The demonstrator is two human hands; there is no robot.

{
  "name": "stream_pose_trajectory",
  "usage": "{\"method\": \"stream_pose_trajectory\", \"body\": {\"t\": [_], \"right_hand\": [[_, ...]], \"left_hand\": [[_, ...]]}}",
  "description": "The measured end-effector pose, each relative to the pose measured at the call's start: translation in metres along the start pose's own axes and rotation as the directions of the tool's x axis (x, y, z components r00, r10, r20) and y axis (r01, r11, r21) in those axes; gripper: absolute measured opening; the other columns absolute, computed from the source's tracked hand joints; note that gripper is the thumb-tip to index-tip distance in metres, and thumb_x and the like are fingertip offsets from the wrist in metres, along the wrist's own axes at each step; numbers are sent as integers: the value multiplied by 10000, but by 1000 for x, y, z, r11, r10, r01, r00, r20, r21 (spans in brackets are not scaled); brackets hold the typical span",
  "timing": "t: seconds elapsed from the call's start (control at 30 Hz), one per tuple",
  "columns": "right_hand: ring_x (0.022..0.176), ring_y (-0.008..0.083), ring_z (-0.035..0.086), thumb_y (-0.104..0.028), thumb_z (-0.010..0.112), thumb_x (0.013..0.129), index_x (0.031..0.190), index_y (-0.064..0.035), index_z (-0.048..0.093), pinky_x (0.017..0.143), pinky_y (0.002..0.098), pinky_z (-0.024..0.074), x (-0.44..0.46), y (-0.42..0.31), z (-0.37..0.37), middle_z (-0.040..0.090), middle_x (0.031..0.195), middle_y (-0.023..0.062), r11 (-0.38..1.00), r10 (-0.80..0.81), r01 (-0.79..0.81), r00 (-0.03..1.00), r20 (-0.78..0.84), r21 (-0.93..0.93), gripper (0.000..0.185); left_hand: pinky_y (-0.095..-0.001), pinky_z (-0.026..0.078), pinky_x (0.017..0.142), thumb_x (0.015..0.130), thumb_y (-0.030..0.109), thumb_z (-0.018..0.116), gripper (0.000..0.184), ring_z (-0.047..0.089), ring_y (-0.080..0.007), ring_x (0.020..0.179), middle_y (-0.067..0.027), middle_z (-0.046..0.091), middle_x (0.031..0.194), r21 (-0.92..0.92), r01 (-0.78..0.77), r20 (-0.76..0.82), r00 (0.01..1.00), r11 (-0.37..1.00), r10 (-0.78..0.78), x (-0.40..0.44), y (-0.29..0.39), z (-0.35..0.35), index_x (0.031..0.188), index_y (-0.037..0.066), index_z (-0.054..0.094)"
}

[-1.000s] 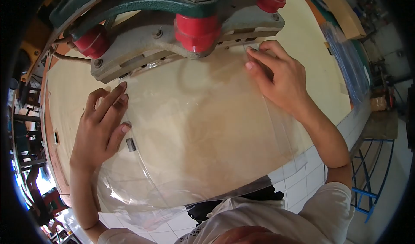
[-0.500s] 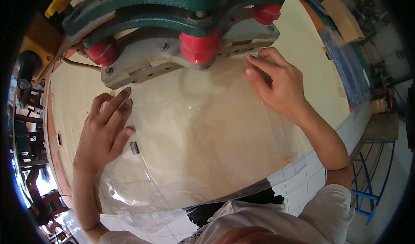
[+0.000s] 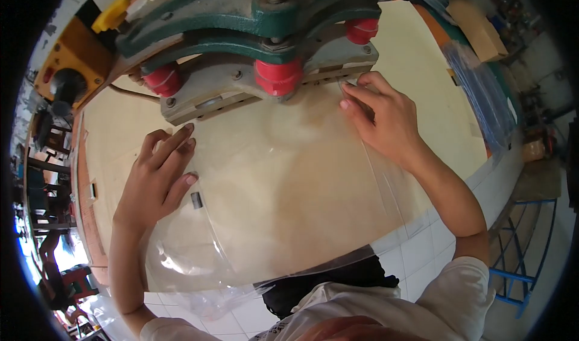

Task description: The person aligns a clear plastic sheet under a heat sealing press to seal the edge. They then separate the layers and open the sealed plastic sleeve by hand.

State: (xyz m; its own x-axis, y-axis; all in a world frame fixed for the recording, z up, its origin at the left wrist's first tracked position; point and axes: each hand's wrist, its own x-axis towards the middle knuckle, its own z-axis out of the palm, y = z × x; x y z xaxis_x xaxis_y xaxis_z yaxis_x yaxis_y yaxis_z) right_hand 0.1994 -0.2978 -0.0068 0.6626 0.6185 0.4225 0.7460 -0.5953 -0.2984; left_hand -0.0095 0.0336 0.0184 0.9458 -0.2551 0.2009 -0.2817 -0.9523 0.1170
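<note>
A clear plastic sheet (image 3: 289, 190) lies on the pale tabletop (image 3: 416, 45), its far edge at the metal bar (image 3: 208, 102) of a green machine (image 3: 241, 27) with red mounts (image 3: 278, 78). My left hand (image 3: 157, 175) rests on the sheet's left side, fingers apart, with fingertips near the bar's left end. By its thumb lies a small dark rectangular piece (image 3: 196, 200). My right hand (image 3: 386, 117) is at the sheet's far right corner; thumb and index finger are close together at the plastic's edge. Whether they pinch it is hard to make out.
Folded bluish plastic (image 3: 482, 102) and a cardboard piece (image 3: 476, 27) lie along the right side. An orange control box (image 3: 75, 60) with a black knob stands at the upper left. Beyond the table on the right is a blue metal rack (image 3: 525, 250).
The camera view has shifted, so more of the green machine and the orange box show. Both hands keep nearly the same places on the plastic sheet.
</note>
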Motion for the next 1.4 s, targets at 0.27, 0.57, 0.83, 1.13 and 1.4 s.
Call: {"method": "stream_pose_trajectory", "body": {"t": [0.27, 0.57, 0.83, 1.13, 1.4], "right_hand": [[778, 297, 693, -325, 668, 902, 1012, -89, 769, 714, 380, 546, -1, 11, -4, 717, 1006, 87, 984, -15, 33, 994, -104, 175, 280], [627, 161, 621, -215, 684, 901, 1008, 3, 747, 663, 301, 506, -47, 10, -86, 714, 788, 124, 945, 99, -134, 987, 130, 297, 251], [597, 57, 520, -230, 643, 983, 976, 35, 719, 547, 205, 425, -111, 102, -99, 640, 732, 13, 728, 456, -305, 884, -102, 615, 276], [580, 39, 487, -214, 649, 985, 887, 38, 687, 511, 184, 385, -133, 137, -80, 590, 689, 6, 451, 540, -144, 829, -141, 881, 273], [593, 42, 488, -253, 664, 975, 861, 16, 694, 532, 181, 382, -135, 136, -78, 603, 704, -1, 483, 557, -192, 820, -130, 854, 293]], "left_hand": [[-420, 439, 1030, 927, 209, 656, 475, 549, -303, 1189, -156, 562, 1409, -381, 140, 155, 984, 914, -87, -15, -26, -20, 1335, -21, 576], [-294, 483, 976, 1004, 207, 598, 332, 629, -144, 1103, -93, 675, 1223, -700, 472, 86, 801, 536, -592, -120, -30, -26, 1240, -24, 630], [-259, 502, 839, 991, 162, 598, 251, 651, -127, 917, -77, 705, 983, -798, 346, -260, 541, 494, -800, -180, -12, 12, 1084, -59, 672], [-280, 516, 855, 988, 142, 608, 224, 643, -152, 901, -94, 689, 977, -918, 130, -289, 429, 375, -856, -197, -25, 28, 1094, -49, 659], [-286, 524, 861, 993, 107, 601, 178, 636, -155, 889, -94, 684, 982, -924, 95, -295, 440, 371, -848, -198, -24, 26, 1085, -34, 657]]}}
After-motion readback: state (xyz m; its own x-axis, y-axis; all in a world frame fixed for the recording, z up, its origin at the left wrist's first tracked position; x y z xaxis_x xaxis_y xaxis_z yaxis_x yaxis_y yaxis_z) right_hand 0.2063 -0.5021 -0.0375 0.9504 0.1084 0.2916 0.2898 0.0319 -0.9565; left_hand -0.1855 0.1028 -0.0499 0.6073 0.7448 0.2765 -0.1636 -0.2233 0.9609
